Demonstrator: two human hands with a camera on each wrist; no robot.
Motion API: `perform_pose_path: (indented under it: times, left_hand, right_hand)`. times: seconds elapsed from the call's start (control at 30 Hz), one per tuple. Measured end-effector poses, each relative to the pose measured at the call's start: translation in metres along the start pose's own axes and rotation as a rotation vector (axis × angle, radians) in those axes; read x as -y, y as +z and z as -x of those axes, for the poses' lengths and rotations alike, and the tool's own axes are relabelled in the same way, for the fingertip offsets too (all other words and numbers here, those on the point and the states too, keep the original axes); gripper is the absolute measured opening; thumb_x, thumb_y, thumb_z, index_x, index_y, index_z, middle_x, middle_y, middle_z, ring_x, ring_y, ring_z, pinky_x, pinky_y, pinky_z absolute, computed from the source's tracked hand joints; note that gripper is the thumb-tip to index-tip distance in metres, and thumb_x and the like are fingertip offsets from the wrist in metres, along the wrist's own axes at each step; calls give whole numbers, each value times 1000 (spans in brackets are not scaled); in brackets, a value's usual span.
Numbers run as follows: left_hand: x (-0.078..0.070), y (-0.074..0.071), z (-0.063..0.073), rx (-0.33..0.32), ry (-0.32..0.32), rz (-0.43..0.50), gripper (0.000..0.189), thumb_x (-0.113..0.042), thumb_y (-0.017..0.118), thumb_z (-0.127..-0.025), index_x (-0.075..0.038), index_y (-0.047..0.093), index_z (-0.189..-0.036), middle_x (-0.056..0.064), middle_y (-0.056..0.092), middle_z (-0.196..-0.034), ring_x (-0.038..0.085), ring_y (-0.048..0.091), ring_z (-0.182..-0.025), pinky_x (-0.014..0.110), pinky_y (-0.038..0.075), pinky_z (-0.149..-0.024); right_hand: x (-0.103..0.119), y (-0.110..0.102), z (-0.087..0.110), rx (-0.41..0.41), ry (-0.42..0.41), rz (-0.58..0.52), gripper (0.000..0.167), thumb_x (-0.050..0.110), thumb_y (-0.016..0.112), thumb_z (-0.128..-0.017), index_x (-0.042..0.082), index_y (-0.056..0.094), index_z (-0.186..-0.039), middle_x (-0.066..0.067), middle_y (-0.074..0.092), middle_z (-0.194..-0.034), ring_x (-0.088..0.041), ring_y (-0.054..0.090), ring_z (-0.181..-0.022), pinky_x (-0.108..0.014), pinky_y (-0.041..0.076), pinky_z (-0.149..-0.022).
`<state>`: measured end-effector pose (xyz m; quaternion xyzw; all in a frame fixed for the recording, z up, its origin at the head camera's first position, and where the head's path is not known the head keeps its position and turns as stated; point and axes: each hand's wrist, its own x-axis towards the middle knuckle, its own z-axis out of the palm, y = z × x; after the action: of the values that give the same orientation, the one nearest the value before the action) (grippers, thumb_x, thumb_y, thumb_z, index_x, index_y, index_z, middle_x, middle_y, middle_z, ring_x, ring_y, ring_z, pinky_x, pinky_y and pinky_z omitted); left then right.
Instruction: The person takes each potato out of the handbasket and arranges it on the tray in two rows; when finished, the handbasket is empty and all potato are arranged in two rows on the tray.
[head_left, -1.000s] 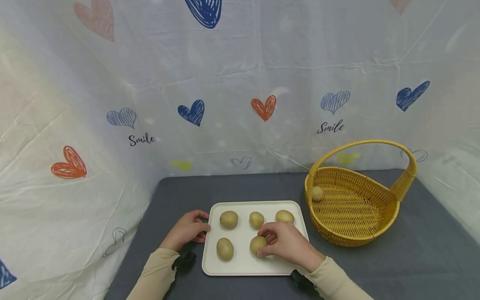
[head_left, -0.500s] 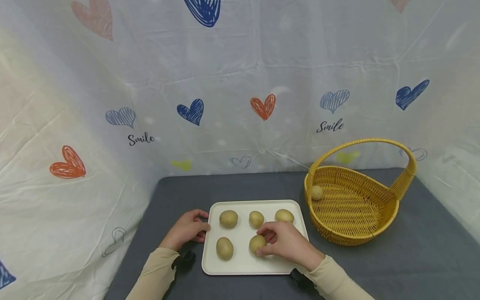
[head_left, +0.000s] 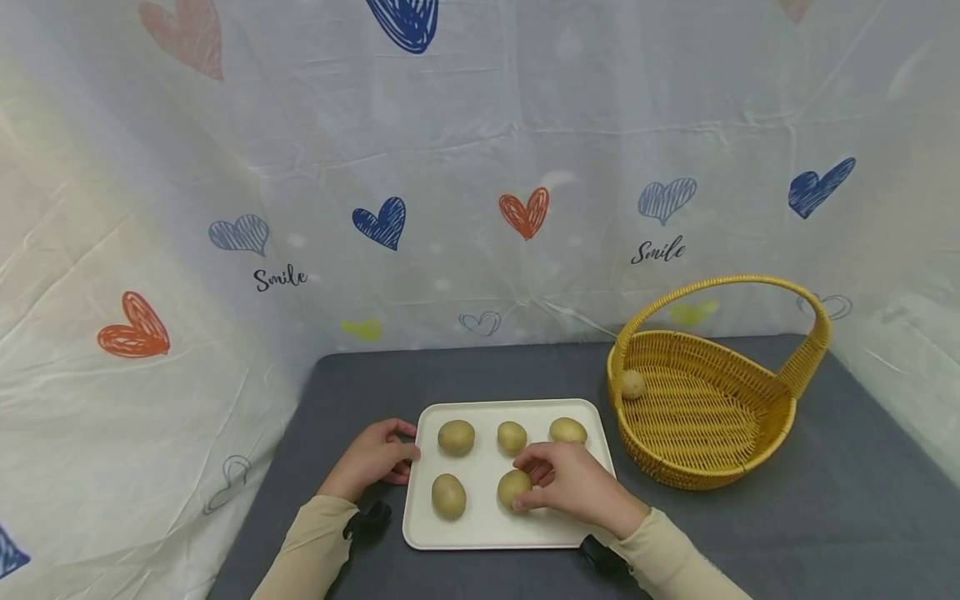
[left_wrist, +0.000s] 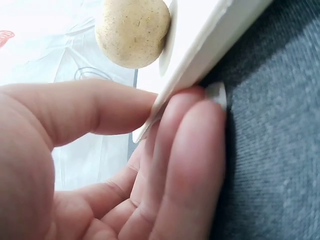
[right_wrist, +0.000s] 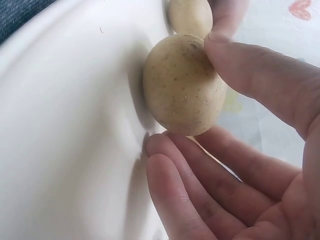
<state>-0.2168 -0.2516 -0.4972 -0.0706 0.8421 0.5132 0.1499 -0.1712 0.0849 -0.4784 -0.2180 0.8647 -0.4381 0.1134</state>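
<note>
A white tray (head_left: 480, 537) with several potatoes on it lies before me. My left hand (head_left: 372, 458) grips the tray's left edge; in the left wrist view the thumb (left_wrist: 120, 107) is on the upper side and the fingers curl beneath the rim. At the front middle of the tray, my right hand (head_left: 573, 487) pinches a potato (head_left: 513, 490) between thumb and fingers. The right wrist view shows this potato (right_wrist: 182, 87) right at the tray surface, thumb on one side and fingertips on the other. Another potato (head_left: 448, 497) lies to its left.
Behind the right hand, a yellow wicker basket (head_left: 701, 479) with a tall handle stands right of the tray and holds one potato (head_left: 632, 384). Potatoes line the tray's back row. A grey cloth (head_left: 360, 379) covers the table, and a heart-printed sheet (head_left: 450, 125) hangs behind.
</note>
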Motion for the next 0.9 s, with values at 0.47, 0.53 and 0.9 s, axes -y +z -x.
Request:
perform_pose_path:
  times: [0.47,0.53,0.9]
  left_hand:
    - [-1,-7,5,43,23,-34,42,-16,79,-94,-1,65,-131,14,70,-90,21,72,-64,37,65,-60]
    - [-1,-9,6,77,27,-26,46,-14,80,-94,0,63,-134,14,71,-90,21,72,-65,38,66,-61]
    - [1,-15,3,200,53,4,59,-8,80,-92,7,54,-143,15,71,-95,21,74,-72,41,68,-67]
  right_hand:
    - [4,-24,9,-1,28,-7,43,38,92,-86,12,78,-117,-3,78,-111,-14,74,-96,-24,60,-81]
    - [5,-38,14,-3,31,12,43,39,90,-88,12,78,-119,-5,78,-115,-12,74,-97,-24,61,-83]
    - [2,-145,53,-98,121,151,45,41,89,-89,14,78,-124,0,80,-110,-11,74,-98,-27,62,-82]
